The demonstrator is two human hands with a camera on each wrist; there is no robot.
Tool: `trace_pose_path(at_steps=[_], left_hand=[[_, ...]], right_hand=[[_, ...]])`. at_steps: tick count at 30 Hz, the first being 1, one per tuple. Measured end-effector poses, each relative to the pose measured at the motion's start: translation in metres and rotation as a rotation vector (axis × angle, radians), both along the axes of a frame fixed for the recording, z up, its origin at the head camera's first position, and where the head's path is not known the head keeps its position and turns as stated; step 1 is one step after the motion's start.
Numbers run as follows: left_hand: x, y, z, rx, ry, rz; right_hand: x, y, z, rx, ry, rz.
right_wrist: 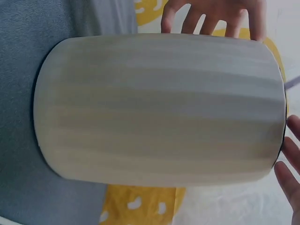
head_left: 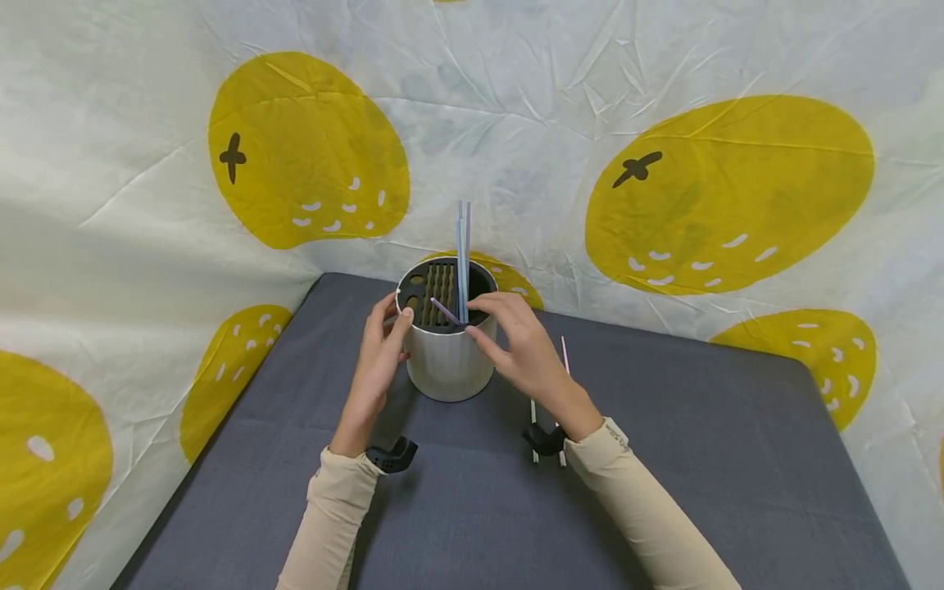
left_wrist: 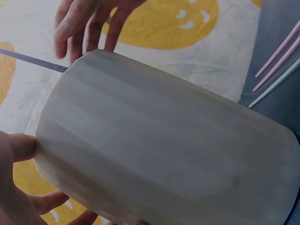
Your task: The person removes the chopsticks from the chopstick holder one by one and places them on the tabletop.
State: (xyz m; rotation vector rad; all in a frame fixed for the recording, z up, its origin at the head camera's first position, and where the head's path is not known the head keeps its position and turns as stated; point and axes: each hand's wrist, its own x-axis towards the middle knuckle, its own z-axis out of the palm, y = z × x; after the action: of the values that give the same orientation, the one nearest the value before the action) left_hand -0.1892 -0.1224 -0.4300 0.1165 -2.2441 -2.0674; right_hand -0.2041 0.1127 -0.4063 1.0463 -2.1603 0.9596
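A pale cylindrical utensil holder (head_left: 451, 369) with a black slotted top stands on the table. My left hand (head_left: 385, 338) holds its left side, thumb at the rim and fingers along the wall. Several blue and purple chopsticks (head_left: 463, 254) rise upright from the open compartment on its right. Another purple chopstick (head_left: 445, 310) leans out over the front rim; the left wrist view shows it (left_wrist: 33, 60) jutting past the edge. My right hand (head_left: 516, 336) is at the right rim, thumb and fingers apart beside the chopsticks. No pinch on any chopstick shows.
Loose pink and pale green chopsticks (left_wrist: 274, 84) lie on the grey cloth-covered table (head_left: 678, 459), right of the holder and partly under my right wrist. A white curtain (head_left: 501, 65) with yellow fruit prints hangs behind the table and at its sides.
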Motion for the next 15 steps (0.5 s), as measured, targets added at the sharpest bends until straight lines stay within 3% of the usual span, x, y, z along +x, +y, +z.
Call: trace_pose_path(at_steps=[8,15], left_hand=[[0.001,0.0,-0.001,-0.005,0.007,-0.003],[0.001,-0.002,-0.002,-0.013,0.019,0.004]], right_hand=[[-0.001,-0.014,-0.001,0.077,0.034,-0.021],[0.0,-0.02,-0.003,0.06,0.065,-0.041]])
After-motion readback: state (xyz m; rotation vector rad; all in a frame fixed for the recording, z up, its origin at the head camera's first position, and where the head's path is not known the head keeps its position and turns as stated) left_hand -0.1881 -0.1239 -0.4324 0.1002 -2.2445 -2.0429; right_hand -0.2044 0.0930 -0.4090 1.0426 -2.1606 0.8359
